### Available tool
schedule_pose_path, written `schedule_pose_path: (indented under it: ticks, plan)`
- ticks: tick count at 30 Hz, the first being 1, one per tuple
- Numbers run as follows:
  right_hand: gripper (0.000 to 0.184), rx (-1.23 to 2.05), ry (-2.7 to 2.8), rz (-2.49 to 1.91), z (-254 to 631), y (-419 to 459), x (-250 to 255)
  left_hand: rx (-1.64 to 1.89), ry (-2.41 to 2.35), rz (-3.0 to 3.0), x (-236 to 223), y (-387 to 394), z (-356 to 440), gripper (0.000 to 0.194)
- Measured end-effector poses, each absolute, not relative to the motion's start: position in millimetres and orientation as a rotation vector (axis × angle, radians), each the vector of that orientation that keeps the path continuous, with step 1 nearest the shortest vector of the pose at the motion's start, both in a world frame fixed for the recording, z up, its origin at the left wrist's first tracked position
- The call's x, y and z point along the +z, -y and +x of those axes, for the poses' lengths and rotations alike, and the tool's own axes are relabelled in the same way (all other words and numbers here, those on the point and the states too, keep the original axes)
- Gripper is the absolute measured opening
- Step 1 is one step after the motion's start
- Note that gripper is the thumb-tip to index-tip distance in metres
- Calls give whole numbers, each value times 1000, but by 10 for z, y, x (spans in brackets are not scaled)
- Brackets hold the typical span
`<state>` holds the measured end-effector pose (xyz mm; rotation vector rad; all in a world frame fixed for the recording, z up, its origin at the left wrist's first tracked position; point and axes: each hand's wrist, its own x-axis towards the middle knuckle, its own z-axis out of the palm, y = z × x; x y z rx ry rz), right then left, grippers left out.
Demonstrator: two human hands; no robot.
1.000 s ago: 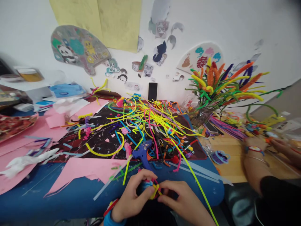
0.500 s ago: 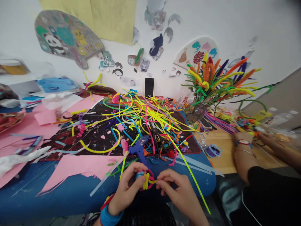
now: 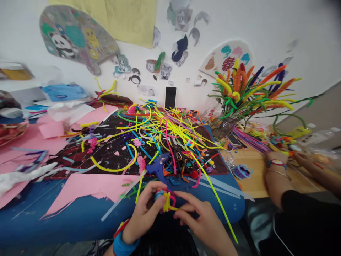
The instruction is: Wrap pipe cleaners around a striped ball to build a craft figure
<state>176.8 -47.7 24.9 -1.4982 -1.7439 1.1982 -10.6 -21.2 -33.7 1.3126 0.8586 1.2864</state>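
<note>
My left hand [image 3: 145,209] is closed around a small bundle of bent pipe cleaners [image 3: 166,202], with blue, pink and yellow parts showing. Its blue side is partly hidden behind my fingers. From the right, my right hand [image 3: 198,217] meets the bundle. Its index finger reaches toward the pink loop, while the thumb and another finger close on the end of the yellow strand. Just beyond my hands a blue glue gun [image 3: 158,167] lies on the table, with a clear glue stick [image 3: 124,195] sticking out of it.
Loose yellow pipe cleaners [image 3: 183,133] pile over the dark mat [image 3: 106,153]. Pink paper [image 3: 93,186] lies on the blue table edge at left. A vase of pipe-cleaner flowers [image 3: 239,89] stands at back right. Another person's hands [image 3: 277,158] work on the wooden table at right.
My right index finger has lifted away from the thumb and stretched toward the pink loop. The yellow part has turned slightly in my left hand. The view has shifted a little.
</note>
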Motion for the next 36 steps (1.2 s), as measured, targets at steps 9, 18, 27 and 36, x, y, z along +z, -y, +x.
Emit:
schedule_pose_path:
  ticks: [9, 18, 27, 36]
  plan:
    - [15, 947, 1704, -1393, 1702, 487, 229, 1316, -871, 1246, -300, 199, -30, 24]
    - [16, 762, 1672, -1337, 1591, 483, 198, 1242, -918, 1585, -291, 211, -96, 19]
    - [16, 685, 1647, -1315, 1546, 446, 184, 1219, -896, 1550, -253, 186, -65, 15]
    - [11, 720, 1710, -1217, 1580, 485, 220, 1307, -957, 1312, -156, 142, -61, 8]
